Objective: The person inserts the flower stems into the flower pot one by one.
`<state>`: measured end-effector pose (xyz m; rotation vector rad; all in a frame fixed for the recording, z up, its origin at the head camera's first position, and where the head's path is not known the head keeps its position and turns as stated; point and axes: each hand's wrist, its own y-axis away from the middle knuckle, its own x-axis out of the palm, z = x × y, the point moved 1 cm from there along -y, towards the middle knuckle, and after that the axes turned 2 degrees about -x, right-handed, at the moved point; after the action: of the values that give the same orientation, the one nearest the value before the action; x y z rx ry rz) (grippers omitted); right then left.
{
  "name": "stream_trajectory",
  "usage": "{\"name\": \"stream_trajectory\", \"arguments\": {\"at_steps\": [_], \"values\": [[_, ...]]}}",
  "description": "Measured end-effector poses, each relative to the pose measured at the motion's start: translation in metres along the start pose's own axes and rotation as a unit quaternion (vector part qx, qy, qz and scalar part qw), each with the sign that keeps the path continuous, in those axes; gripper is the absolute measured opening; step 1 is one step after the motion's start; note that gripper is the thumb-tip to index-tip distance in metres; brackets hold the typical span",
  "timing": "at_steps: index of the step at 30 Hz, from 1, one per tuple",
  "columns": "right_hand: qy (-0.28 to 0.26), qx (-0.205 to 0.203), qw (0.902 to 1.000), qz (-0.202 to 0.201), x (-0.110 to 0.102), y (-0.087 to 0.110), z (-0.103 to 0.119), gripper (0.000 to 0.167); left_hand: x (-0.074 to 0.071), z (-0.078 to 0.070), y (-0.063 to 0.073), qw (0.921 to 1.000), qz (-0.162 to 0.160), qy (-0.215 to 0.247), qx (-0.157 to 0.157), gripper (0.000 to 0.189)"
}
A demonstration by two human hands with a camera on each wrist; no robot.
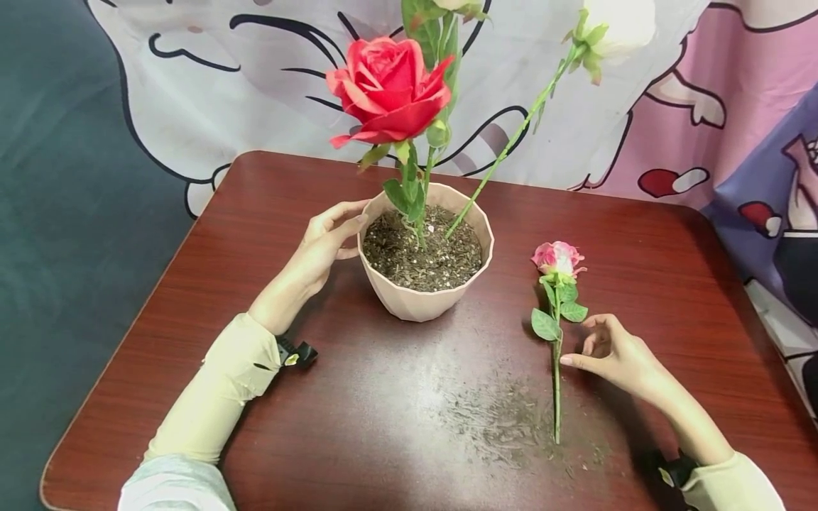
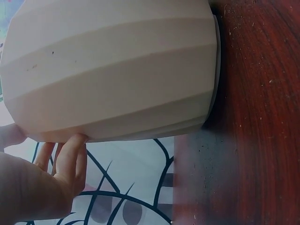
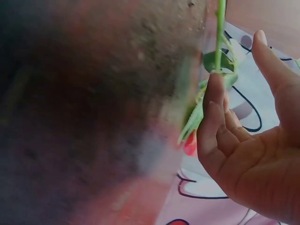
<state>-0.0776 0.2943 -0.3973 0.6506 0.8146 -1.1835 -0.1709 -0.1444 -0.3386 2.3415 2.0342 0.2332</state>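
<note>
My left hand (image 1: 322,241) rests its thumb and fingertips against the left side of a pale pink flowerpot (image 1: 415,304). In the left wrist view, the fingers (image 2: 70,159) touch the pot's faceted wall. Soil (image 1: 422,259) fills the pot, and a red rose (image 1: 393,92) and a white flower on a leaning stem (image 1: 498,160) stand in it. On the table lies a pink-and-white artificial rose (image 1: 558,259) with green leaves. Beside its stem is my right hand (image 1: 616,355), thumb and fingers parted around the stem without pinching it.
Loose soil (image 1: 498,419) is scattered on the brown table (image 1: 307,426) near the lying stem's lower end. A cartoon-printed cloth (image 1: 211,92) hangs behind the table. Another pale bloom (image 1: 454,3) is cut off at the top of the head view.
</note>
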Motion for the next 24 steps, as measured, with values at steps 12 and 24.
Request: {"name": "stream_trajectory", "arguments": {"at_steps": [12,24], "values": [[-0.066,0.033,0.9866,0.146,0.01,0.002,0.0,0.028,0.0,0.001,0.001,0.9999,0.002,0.013,0.008,0.036],[-0.073,0.029,0.9784,0.191,0.013,0.002,0.003,0.026,-0.001,0.002,-0.001,0.9998,0.003,0.019,0.003,0.037]]}}
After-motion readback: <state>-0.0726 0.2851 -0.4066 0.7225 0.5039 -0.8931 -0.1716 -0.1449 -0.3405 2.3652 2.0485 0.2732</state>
